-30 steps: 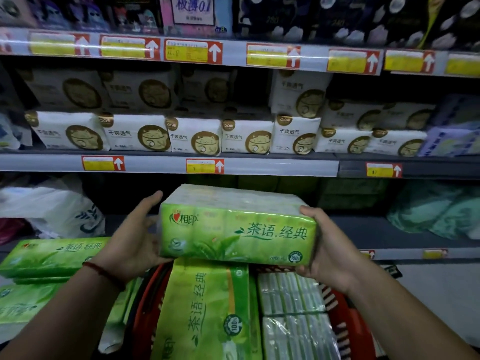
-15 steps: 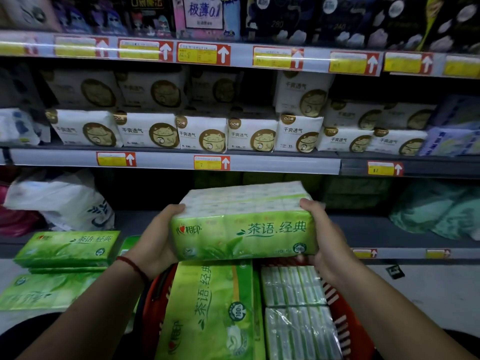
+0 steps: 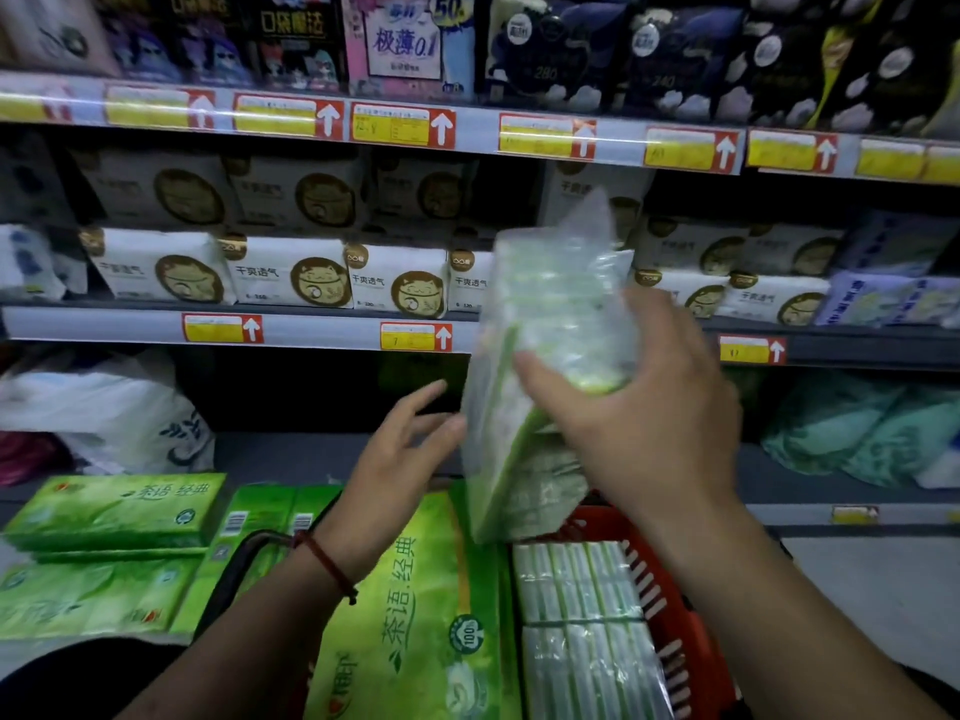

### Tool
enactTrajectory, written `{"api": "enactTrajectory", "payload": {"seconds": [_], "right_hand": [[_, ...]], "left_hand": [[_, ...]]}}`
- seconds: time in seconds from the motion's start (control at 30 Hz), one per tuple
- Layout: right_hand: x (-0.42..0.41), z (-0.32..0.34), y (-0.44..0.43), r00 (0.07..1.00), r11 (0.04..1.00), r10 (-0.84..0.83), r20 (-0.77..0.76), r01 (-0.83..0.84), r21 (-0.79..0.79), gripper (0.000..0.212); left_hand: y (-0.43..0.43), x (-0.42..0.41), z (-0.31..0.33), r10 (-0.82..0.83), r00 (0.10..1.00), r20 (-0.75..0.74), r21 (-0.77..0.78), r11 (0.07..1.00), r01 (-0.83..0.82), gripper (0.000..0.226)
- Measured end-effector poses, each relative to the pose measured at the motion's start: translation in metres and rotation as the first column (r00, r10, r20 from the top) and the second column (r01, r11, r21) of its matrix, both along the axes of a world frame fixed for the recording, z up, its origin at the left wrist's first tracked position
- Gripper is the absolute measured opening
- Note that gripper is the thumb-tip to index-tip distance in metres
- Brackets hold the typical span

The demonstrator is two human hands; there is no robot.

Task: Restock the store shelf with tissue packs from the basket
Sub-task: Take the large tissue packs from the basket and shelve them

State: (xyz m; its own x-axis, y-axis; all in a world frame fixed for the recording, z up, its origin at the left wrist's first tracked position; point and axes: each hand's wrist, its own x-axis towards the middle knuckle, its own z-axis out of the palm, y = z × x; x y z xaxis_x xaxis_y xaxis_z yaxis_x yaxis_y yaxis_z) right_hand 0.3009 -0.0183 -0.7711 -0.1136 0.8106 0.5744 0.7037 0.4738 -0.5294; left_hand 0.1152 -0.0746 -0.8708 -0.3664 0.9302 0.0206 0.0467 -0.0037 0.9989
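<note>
A green tissue pack (image 3: 545, 324) stands on end in the air above the red basket (image 3: 670, 610), blurred by motion. My right hand (image 3: 639, 407) grips it from the right side, fingers curled over its face. Just left of the pack's lower edge is my left hand (image 3: 400, 459), fingers spread and relaxed; whether it touches the pack is unclear. In the basket lie a large green tissue pack (image 3: 415, 615) and clear-wrapped small packs (image 3: 582, 615). The dark lower shelf (image 3: 311, 454) lies behind the hands.
Flat green tissue packs (image 3: 109, 511) are stacked at the lower left in front of the shelf. A white plastic bag (image 3: 104, 407) sits on the lower shelf at left, teal packs (image 3: 857, 428) at right. White cat-logo packs (image 3: 291, 272) fill the middle shelf.
The pack was held level between both hands; now it is turned upright and raised in my right hand. My left hand has come off its left end.
</note>
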Motion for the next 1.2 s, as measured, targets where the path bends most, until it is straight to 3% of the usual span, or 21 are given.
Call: {"api": "enactTrajectory", "payload": {"seconds": [0.07, 0.17, 0.23, 0.3, 0.37, 0.43, 0.5, 0.53, 0.67, 0.77, 0.9, 1.07, 1.13, 1.2], "right_hand": [[-0.021, -0.011, -0.014, 0.987, 0.997, 0.038, 0.158, -0.049, 0.065, 0.088], [-0.038, -0.031, -0.022, 0.962, 0.978, 0.178, 0.207, -0.196, 0.069, 0.089], [-0.037, -0.037, -0.018, 0.920, 0.934, 0.350, 0.174, -0.357, 0.010, 0.090], [-0.033, -0.044, -0.013, 0.845, 0.841, 0.533, 0.052, -0.522, -0.140, 0.089], [-0.029, -0.061, -0.006, 0.788, 0.746, 0.614, -0.044, -0.598, -0.293, 0.089], [-0.025, -0.086, 0.001, 0.779, 0.745, 0.623, 0.073, -0.562, -0.359, 0.076], [-0.019, -0.108, 0.010, 0.785, 0.764, 0.595, 0.174, -0.484, -0.428, 0.066], [-0.015, -0.115, 0.014, 0.814, 0.754, 0.566, 0.134, -0.444, -0.485, 0.062], [-0.010, -0.133, 0.029, 0.917, 0.659, 0.330, -0.225, -0.394, -0.640, 0.053], [-0.016, -0.147, 0.030, 0.904, 0.581, 0.203, -0.377, -0.421, -0.696, 0.043], [-0.025, -0.153, 0.030, 0.860, 0.541, 0.089, -0.503, -0.466, -0.700, 0.045], [-0.010, -0.137, 0.045, 0.690, 0.425, -0.228, -0.687, -0.564, -0.708, 0.043], [-0.001, -0.135, 0.051, 0.680, 0.365, -0.254, -0.688, -0.591, -0.719, 0.045], [0.004, -0.131, 0.050, 0.699, 0.314, -0.231, -0.677, -0.605, -0.731, 0.061]], "left_hand": [[0.001, 0.005, 0.007, -0.101, 0.951, 0.291, 0.005, 0.995, 0.104, 0.060], [-0.007, -0.008, 0.016, -0.057, 0.875, 0.480, -0.036, 0.996, 0.085, 0.062], [-0.011, -0.021, 0.022, -0.009, 0.863, 0.504, -0.044, 0.998, 0.036, 0.067], [-0.016, -0.036, 0.030, 0.014, 0.866, 0.500, -0.018, 1.000, -0.006, 0.063], [-0.021, -0.051, 0.037, 0.000, 0.885, 0.465, 0.038, 0.999, -0.020, 0.057], [-0.026, -0.067, 0.037, -0.013, 0.918, 0.397, 0.044, 0.999, -0.005, 0.055], [-0.032, -0.087, 0.031, 0.019, 0.923, 0.384, 0.028, 0.999, -0.033, 0.051], [-0.035, -0.095, 0.029, 0.063, 0.919, 0.390, 0.000, 0.998, -0.069, 0.052], [-0.041, -0.112, 0.018, 0.146, 0.922, 0.359, -0.230, 0.971, -0.064, 0.071], [-0.041, -0.104, 0.017, 0.192, 0.894, 0.404, -0.404, 0.915, -0.014, 0.054], [-0.039, -0.105, 0.010, 0.268, 0.863, 0.428, -0.416, 0.906, -0.075, 0.042], [-0.039, -0.099, 0.010, 0.206, 0.870, 0.447, -0.342, 0.939, -0.046, 0.041], [-0.036, -0.091, 0.012, 0.176, 0.892, 0.417, -0.301, 0.952, -0.047, 0.039], [-0.032, -0.081, 0.014, 0.136, 0.911, 0.390, -0.273, 0.962, -0.026, 0.037]]}}
